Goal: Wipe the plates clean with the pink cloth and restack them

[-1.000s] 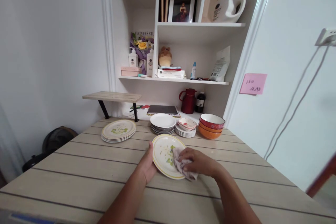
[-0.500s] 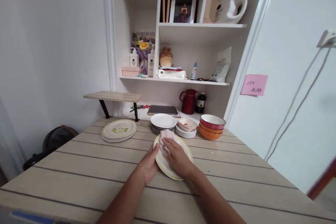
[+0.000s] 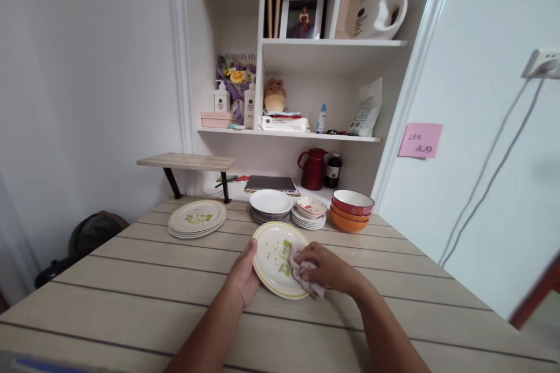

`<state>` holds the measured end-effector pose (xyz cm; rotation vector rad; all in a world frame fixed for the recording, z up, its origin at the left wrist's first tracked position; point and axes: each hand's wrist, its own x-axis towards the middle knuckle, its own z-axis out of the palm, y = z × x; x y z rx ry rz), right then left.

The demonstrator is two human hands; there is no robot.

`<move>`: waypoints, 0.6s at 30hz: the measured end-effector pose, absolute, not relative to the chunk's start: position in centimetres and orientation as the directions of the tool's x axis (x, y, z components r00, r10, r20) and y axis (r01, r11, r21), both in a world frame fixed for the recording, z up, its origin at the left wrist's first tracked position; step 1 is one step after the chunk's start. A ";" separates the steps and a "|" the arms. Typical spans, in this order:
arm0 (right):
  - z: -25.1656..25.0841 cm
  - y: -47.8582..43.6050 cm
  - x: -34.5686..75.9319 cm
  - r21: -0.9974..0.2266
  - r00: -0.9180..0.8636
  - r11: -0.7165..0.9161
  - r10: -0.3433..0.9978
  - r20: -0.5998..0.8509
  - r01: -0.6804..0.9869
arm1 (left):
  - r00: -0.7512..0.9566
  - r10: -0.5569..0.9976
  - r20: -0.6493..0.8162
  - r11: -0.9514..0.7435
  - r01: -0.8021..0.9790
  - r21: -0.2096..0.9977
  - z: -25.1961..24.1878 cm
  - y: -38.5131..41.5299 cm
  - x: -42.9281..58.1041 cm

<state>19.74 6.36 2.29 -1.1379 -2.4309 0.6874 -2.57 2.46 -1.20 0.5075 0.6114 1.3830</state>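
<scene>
A cream plate [image 3: 273,253] with a yellow rim and green flecks lies on the striped wooden table [image 3: 131,297] in front of me. My left hand [image 3: 244,275] grips the plate's left edge, thumb on the rim. My right hand [image 3: 326,269] is closed on a crumpled pinkish cloth [image 3: 303,275] and presses it against the plate's right side.
Behind the plate stand a stack of patterned plates [image 3: 196,217], a stack of white plates [image 3: 271,206], small dishes [image 3: 310,213] and stacked red and orange bowls [image 3: 352,208]. Shelves with bottles and a red jug [image 3: 312,169] rise at the back. A dark fan [image 3: 87,236] sits left of the table.
My right hand with the cloth swept from the plate's right side up to its far left rim, then back down to the right side. The left hand kept its hold.
</scene>
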 end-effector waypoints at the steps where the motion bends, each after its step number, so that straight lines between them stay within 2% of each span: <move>1: 1.9 6.7 19.8 -0.557 -0.542 0.514 0.830 0.132 0.652 | 0.064 0.994 -0.094 0.111 -0.736 0.668 -1.3 2.5 -2.6; 3: 1.2 7.2 19.3 -0.512 -0.422 0.457 0.886 0.192 0.727 | 0.058 0.996 -0.067 0.088 -0.730 0.678 -1.4 2.5 -2.7; 6: 0.6 7.6 17.4 -0.385 -0.290 0.408 0.899 0.328 0.828 | 0.078 0.997 -0.024 0.074 -0.726 0.684 -1.3 2.4 -2.7; 10: 0.7 7.1 14.3 -0.254 -0.248 0.370 0.878 0.409 0.894 | 0.119 0.993 -0.014 0.096 -0.718 0.689 -0.8 2.1 -2.6; 13: 1.2 5.9 12.9 -0.266 -0.398 0.511 0.835 0.380 0.818 | 0.128 0.992 -0.010 0.100 -0.720 0.687 -0.6 2.0 -2.4; 18: 1.6 4.2 13.1 -0.329 -0.697 0.749 0.659 0.284 0.575 | 0.116 0.993 0.010 0.080 -0.744 0.664 -0.6 1.9 -2.1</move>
